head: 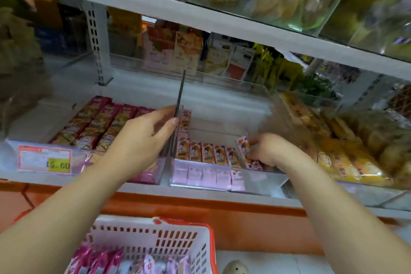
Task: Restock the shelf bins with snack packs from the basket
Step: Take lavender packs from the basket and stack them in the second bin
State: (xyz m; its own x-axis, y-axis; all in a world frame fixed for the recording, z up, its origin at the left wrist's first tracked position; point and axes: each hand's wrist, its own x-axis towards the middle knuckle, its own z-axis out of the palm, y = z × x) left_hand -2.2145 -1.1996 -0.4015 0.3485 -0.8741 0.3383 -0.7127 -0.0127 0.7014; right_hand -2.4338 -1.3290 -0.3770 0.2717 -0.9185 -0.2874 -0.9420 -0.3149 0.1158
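Note:
A clear shelf bin [262,179] holds a row of small orange and pink snack packs [208,152] standing upright. My right hand [270,151] pinches a pink snack pack [243,145] at the right end of that row, tilted. My left hand [142,138] grips the thin dark divider [180,93] on the bin's left side, thumb and fingers around its edge. A white basket with a red rim [195,242] sits below at the bottom, with several pink snack packs [111,260] inside.
Left of the divider lie red-brown biscuit packs [100,122] behind a price tag [44,159] reading 15.60. Yellow packs [347,162] fill the bin to the right. Upper shelves carry more boxed and bagged goods. An orange shelf edge [200,204] runs below the bins.

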